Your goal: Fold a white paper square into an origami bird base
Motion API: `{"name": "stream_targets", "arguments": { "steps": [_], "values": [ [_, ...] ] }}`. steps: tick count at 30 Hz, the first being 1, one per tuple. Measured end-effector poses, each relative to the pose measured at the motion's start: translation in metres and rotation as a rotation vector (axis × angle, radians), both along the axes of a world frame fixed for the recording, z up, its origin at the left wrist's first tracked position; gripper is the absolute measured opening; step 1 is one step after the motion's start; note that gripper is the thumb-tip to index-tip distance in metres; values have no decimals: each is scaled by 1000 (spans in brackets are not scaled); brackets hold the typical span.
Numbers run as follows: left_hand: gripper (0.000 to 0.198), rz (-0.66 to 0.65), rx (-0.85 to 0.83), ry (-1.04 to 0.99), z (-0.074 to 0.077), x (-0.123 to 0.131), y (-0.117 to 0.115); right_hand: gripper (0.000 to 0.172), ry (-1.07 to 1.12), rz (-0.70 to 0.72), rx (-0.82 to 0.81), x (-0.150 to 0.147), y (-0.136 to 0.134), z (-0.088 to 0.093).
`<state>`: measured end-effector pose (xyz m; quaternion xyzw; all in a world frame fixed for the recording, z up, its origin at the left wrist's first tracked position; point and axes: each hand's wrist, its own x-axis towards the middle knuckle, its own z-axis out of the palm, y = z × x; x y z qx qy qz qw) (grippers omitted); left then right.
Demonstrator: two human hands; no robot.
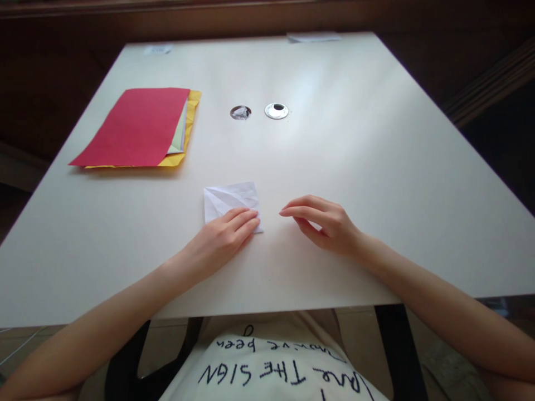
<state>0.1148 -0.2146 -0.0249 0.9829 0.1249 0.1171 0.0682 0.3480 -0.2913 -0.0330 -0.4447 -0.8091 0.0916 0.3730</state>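
Note:
A small square of white folded paper lies on the table in front of me, with crease lines across its face. My left hand rests on its lower right part, fingers stretched out flat and covering that area. To the right of the paper, apart from it, my right hand is held low over the table or touching it; I cannot tell which. Its fingers are extended and loosely bent toward the paper, the thumb beneath them, with nothing visible in the hand.
A red sheet lies on yellow and pale green paper at the left. Two round table holes are further back, one silver-rimmed, one with crumpled material. White paper pieces lie at the far edge of the white table.

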Motion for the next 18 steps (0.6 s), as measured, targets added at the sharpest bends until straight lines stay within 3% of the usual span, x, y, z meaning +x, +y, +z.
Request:
{"name": "stream_targets", "arguments": {
  "steps": [5, 9, 11, 14, 16, 18],
  "values": [
    [28, -38, 95, -10, -2, -1, 3, 31, -4, 4, -4, -1, -1, -2],
    [30, 39, 7, -148, -3, -3, 2, 32, 1, -11, 19, -4, -1, 1],
    [32, 78, -170, -248, 0, -4, -1, 36, -7, -21, 17, -6, -2, 4],
    [30, 128, -590, -377, 10, -3, -8, 45, 25, -36, -32, -11, -4, 10],
    [30, 203, -937, -418, 17, -2, -11, 34, 129, -36, -128, -13, -6, 15],
    [35, 309, -1226, -479, 23, -1, -12, 12, 263, -40, -275, -14, -9, 19]
  ]
}}
